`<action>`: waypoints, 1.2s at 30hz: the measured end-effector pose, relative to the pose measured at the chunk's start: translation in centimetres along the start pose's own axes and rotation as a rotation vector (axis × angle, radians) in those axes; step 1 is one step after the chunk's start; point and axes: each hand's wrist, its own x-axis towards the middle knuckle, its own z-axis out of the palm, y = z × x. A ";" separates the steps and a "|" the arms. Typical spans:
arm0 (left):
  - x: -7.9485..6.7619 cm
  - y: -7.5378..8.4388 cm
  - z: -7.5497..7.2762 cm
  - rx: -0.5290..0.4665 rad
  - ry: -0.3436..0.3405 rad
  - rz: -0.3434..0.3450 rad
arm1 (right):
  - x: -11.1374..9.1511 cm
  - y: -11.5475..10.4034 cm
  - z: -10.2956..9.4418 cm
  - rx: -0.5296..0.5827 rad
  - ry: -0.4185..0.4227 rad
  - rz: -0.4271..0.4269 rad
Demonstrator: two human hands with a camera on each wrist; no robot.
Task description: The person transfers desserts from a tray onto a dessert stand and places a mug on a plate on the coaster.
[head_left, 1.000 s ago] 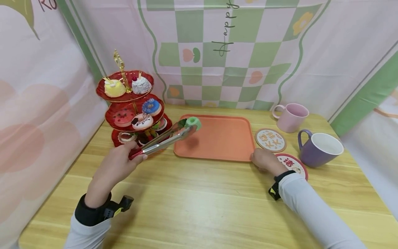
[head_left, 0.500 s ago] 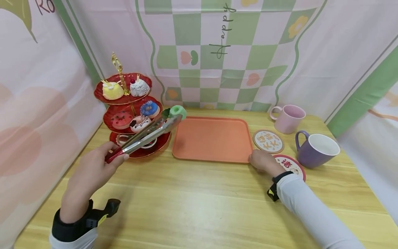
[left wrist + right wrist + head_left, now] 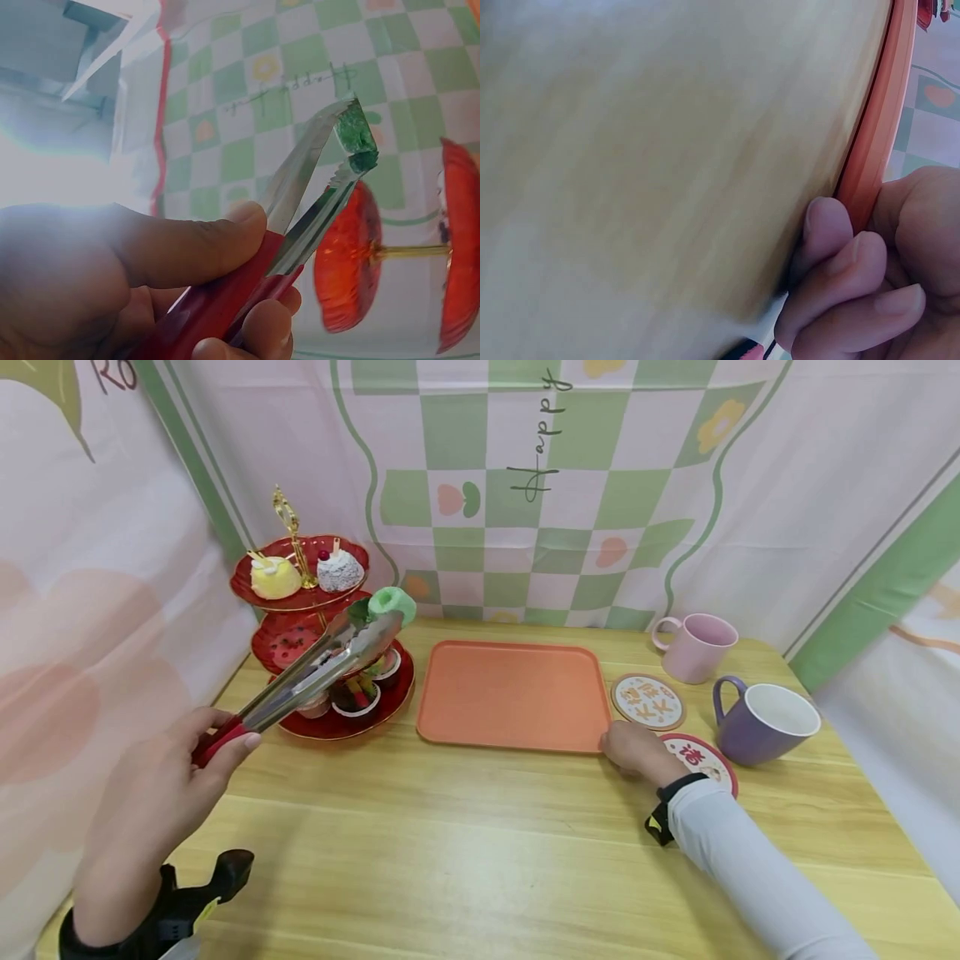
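My left hand [image 3: 157, 793] grips metal tongs [image 3: 303, 681] by their red handles, thumb on one side and fingers on the other. Between the tong tips is a green ring-shaped pastry [image 3: 392, 603], raised beside the middle tier of a red three-tier dessert stand [image 3: 288, 600]. The tongs cover part of that tier. In the left wrist view, the pastry [image 3: 355, 129] is pinched at the tips. My right hand [image 3: 637, 750] holds the near right corner of an orange tray [image 3: 517, 693]; in the right wrist view its curled fingers [image 3: 832, 225] lie against the tray's edge.
Toy cakes fill the stand, among them a yellow cake [image 3: 274, 578] and a white-grey one [image 3: 340, 572] on top. Right of the tray lie a round coaster [image 3: 648, 702] and a red-rimmed coaster [image 3: 701, 760]. A pink mug [image 3: 697, 647] and a purple mug [image 3: 757, 727] stand farther right.
My left hand has moved left and nearer to me, carrying the tongs and green pastry from over the tray's left end up beside the stand. The right hand has stayed at the tray corner.
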 end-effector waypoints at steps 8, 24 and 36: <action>-1.2 0.0 -0.9 0.008 0.082 -0.014 | 0.1 0.2 -0.1 -0.131 -0.006 -0.099; -2.3 -2.0 -1.7 -0.211 0.255 -0.003 | 0.0 0.1 0.0 0.028 0.008 0.011; -2.0 -5.4 -2.4 -0.170 0.344 -0.011 | -0.1 0.1 0.0 0.063 -0.001 0.038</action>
